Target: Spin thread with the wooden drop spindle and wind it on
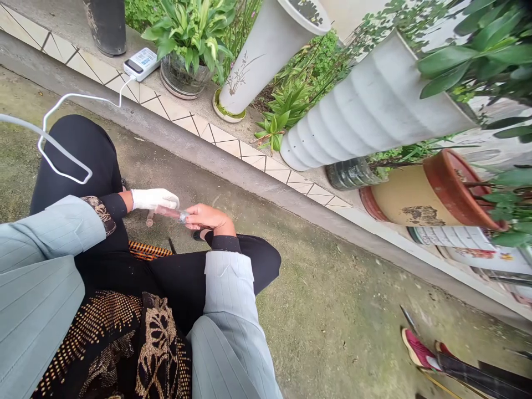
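My left hand (153,198) wears a white glove and is above the concrete between my knees, its fingers curled downward. Below its palm a small brownish round end (149,222) sticks out; what it belongs to is hidden. My bare right hand (206,216) is closed on the silvery end of a short reddish-brown stick-like piece (167,213). The piece's other end reaches to the gloved fingers and seems to touch them. Its exact kind is too small to tell.
A tiled ledge (199,126) runs diagonally ahead, with tall white planters (257,55) and other pots. A white power bank (142,64) sits there, its white cable (78,95) trailing over my left knee. Another person's red shoe (417,348) is at lower right. An orange-black woven thing (147,251) lies under me.
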Motion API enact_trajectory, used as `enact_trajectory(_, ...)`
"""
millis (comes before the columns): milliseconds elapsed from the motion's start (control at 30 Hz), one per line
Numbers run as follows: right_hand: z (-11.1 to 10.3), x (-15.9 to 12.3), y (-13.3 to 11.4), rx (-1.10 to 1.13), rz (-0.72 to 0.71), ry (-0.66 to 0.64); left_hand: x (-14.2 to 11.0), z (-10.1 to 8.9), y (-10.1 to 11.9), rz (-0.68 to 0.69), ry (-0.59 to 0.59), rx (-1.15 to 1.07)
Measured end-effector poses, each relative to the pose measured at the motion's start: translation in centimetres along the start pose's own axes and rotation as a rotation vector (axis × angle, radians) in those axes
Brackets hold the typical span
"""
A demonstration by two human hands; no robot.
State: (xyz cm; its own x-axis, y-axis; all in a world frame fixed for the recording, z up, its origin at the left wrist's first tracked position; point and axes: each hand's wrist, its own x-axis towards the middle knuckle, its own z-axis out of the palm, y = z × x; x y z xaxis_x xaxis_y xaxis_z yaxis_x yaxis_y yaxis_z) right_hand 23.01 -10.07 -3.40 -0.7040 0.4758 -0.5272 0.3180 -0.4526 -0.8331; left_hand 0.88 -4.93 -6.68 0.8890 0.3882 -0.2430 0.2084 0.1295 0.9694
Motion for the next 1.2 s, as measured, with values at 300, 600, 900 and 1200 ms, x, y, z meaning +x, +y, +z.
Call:
enact_trajectory(300, -2.1, 1.1, 0.7, -0.104, 0.055, 0.912, 0.5, -0.1, -1.1, -0.017, -0.026, -0.023)
enact_trajectory(600, -0.5, 2.0, 1.2, -0.327, 0.501, 0.030, -0.1, 0.4, -0.7, -0.021, -0.079, 0.106)
enact_trajectory(900, -0.1, 0.5, 0.0, -0.108, 0.139, -0.044, 0.3, 0.0, -1.0, 0.024, -0.032, 0.042)
enact_trajectory(1200, -2.2, -0.3, 0.1, -0.009, -0.113, 1.021, 0.4, 0.1, -1.2, -0.049, -0.041, -0.106)
